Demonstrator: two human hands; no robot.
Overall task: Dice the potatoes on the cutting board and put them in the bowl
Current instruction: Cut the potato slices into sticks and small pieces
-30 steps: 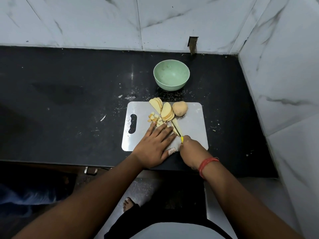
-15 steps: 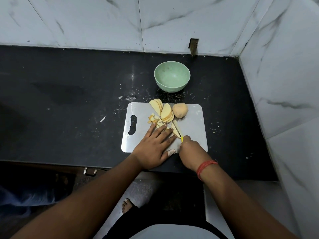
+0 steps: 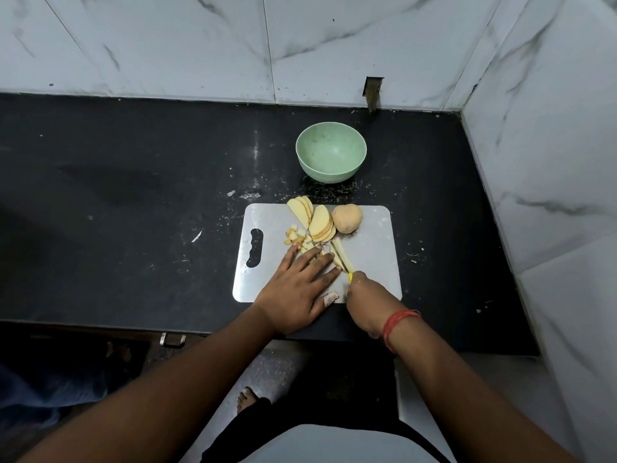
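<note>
A steel cutting board point(image 3: 374, 259) lies on the black counter. On it sit a whole potato piece point(image 3: 347, 218), fanned potato slices point(image 3: 320, 223), a few small dice point(image 3: 295, 236) and long strips point(image 3: 341, 253). My left hand point(image 3: 300, 289) lies flat with straight fingers pressing down on the strips. My right hand point(image 3: 365, 297) grips a knife with a yellow handle point(image 3: 350, 277); its thin blade runs along the strips. A pale green bowl point(image 3: 331, 152) stands empty behind the board.
The black counter point(image 3: 133, 202) stretches far to the left, flecked with small scraps. Marble walls close it off behind and on the right point(image 3: 541, 162). The counter's front edge runs just below the board.
The view has shifted slightly. Both hands stay in place on the strips, and the knife has moved only a little.
</note>
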